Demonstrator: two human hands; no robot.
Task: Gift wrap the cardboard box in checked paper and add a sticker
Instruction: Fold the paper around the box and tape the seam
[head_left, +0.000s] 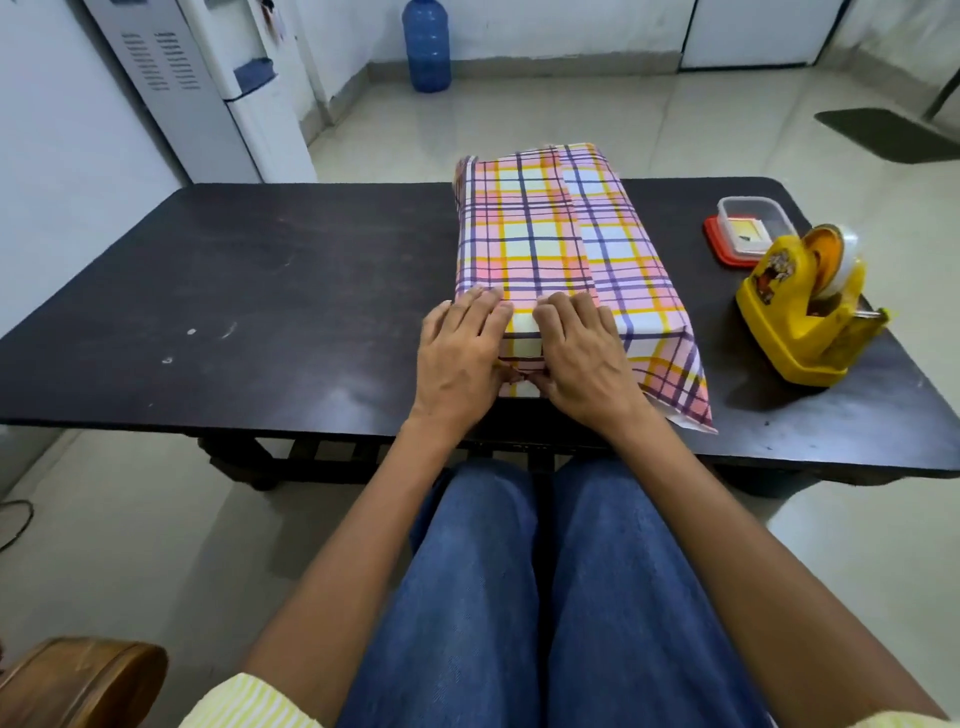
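**Table** (260, 291): dark top that carries every item below.

**Left hand** (462, 353): fingers extended flat on the near top edge of the parcel, thumb down against the end face. It presses and grips nothing.

**Cardboard box** (519, 234): lies at mid-table, lengthwise away from the person, covered in checked paper (613, 260) with the seam along the top.

**Right hand** (582, 358): just beside the left, in the same flat press on the near-end fold.

**Loose flap** (680, 384): paper at the near right corner, splayed out and not folded in.
- Risk: the end fold looks untaped and is likely to spring open if either hand lifts.
- Risk: the splayed corner may crease crooked or tear.

**Clear container** (753, 228): stands on a red lid (719, 252) and holds a small yellowish card or sheet, possibly the sticker; I cannot tell.

**Tape dispenser** (810, 312): yellow, roll loaded, well apart from the hands. Fetching tape means releasing the fold.
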